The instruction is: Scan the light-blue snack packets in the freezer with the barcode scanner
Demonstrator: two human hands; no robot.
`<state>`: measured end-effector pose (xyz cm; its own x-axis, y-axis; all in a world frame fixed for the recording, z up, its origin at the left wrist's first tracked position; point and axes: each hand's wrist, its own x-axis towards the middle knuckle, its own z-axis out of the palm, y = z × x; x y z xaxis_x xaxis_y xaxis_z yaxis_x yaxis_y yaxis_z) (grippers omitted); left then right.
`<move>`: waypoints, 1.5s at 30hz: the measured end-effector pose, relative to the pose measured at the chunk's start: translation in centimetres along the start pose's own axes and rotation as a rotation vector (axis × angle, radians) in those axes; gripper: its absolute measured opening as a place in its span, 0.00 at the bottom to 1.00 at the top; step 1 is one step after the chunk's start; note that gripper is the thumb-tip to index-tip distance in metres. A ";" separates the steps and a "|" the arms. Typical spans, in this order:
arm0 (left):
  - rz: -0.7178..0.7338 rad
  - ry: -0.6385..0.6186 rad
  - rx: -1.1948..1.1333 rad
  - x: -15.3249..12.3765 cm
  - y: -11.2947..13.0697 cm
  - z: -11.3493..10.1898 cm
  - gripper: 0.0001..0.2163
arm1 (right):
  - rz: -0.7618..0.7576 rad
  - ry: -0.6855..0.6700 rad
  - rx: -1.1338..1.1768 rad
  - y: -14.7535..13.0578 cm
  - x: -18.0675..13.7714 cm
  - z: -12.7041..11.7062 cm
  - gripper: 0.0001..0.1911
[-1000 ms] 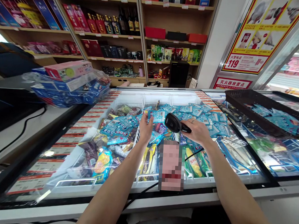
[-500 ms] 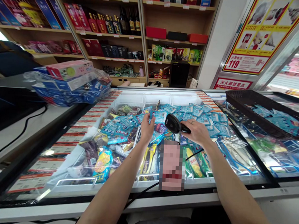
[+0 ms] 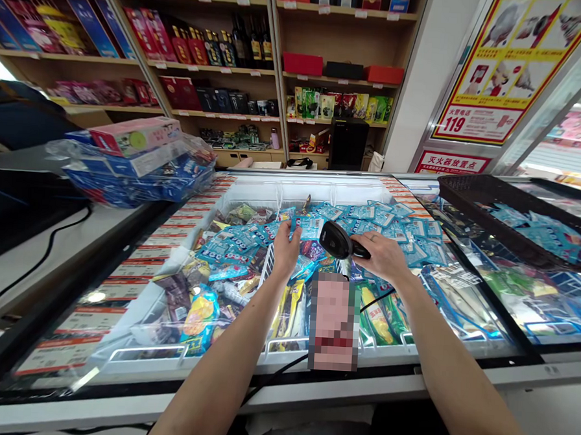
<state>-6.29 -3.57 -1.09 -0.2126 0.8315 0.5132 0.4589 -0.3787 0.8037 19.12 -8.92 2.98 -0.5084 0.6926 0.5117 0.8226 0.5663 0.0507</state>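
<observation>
My right hand (image 3: 384, 256) grips a black barcode scanner (image 3: 338, 240) by its handle, its head pointing left over the open chest freezer (image 3: 253, 189). My left hand (image 3: 285, 250) is closed on a light blue ice-cream packet (image 3: 309, 227), held up just in front of the scanner head. Both hands hover over a heap of the same blue packets (image 3: 383, 217) in the freezer's far half. A black cable (image 3: 283, 366) runs from the scanner down over the freezer's front edge.
A clear bag of blue boxes with a pink box on top (image 3: 132, 157) sits on the counter at left. A black basket (image 3: 509, 216) with blue packets rests on the glass lid at right. Shelves of goods (image 3: 260, 53) line the back wall.
The left hand has moved the blue packet slightly up and right, closer to the scanner head. The right hand and scanner have barely shifted.
</observation>
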 end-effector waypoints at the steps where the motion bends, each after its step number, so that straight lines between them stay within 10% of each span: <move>1: -0.002 -0.001 -0.001 0.0 0.0 0.0 0.07 | 0.001 -0.005 0.000 0.0 0.0 0.0 0.17; 18: -0.065 -0.013 -0.028 0.0 -0.3 0.0 0.15 | 0.069 0.055 0.008 0.2 -0.1 0.4 0.19; 31: -0.004 0.170 0.637 1.6 1.3 -5.9 0.24 | 0.224 0.134 0.003 0.0 -0.1 0.3 0.26; 38: 0.374 -0.262 0.727 0.4 0.4 -4.1 0.16 | 0.190 0.148 -0.015 0.3 0.0 0.3 0.26; 45: 0.298 -0.215 0.804 0.8 -1.7 -4.6 0.15 | 0.130 0.147 -0.020 0.5 0.1 0.3 0.26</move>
<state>-11.17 -4.10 -0.63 0.1425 0.8328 0.5349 0.9544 -0.2588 0.1488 19.40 -8.43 2.79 -0.3559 0.6857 0.6349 0.8848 0.4660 -0.0073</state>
